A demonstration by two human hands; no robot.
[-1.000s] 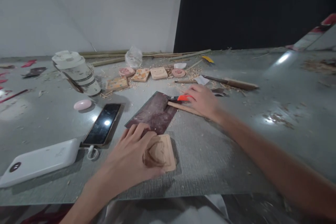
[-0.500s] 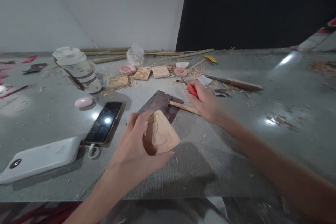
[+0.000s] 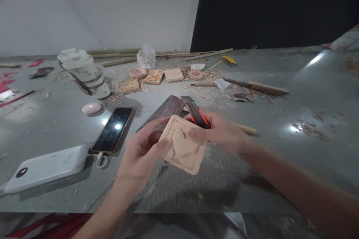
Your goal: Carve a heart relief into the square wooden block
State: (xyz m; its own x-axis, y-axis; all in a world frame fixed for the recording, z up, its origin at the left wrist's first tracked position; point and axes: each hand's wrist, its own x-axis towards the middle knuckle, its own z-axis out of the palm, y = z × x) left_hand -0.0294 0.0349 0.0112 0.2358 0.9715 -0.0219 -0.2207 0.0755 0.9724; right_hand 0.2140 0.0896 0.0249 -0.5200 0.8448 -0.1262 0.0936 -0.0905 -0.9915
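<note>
A small square block of pale wood [image 3: 183, 149], with a raised heart carved inside a rimmed border, is tilted towards me. My left hand [image 3: 143, 145] grips its left side, thumb on the face and fingers behind. My right hand [image 3: 221, 130] is closed round a red-and-black utility knife [image 3: 195, 112], whose dark end points up and left behind the block. The right thumb also presses on the block's upper right face. Below them lies a dark brown board [image 3: 165, 110] with a round wooden stick [image 3: 244, 128] across it, partly hidden by the right hand.
Carved tiles, among them a pale square one [image 3: 173, 75], lie at the back among shavings. At left are a white cup [image 3: 84, 71], a pink oval case [image 3: 91, 108], a phone [image 3: 112, 129] and a power bank [image 3: 50, 168]. A wooden-handled tool [image 3: 266, 88] lies at right.
My right hand has come back from near the tiles with the utility knife and now touches the block. My left hand has turned the block's carved face towards me.
</note>
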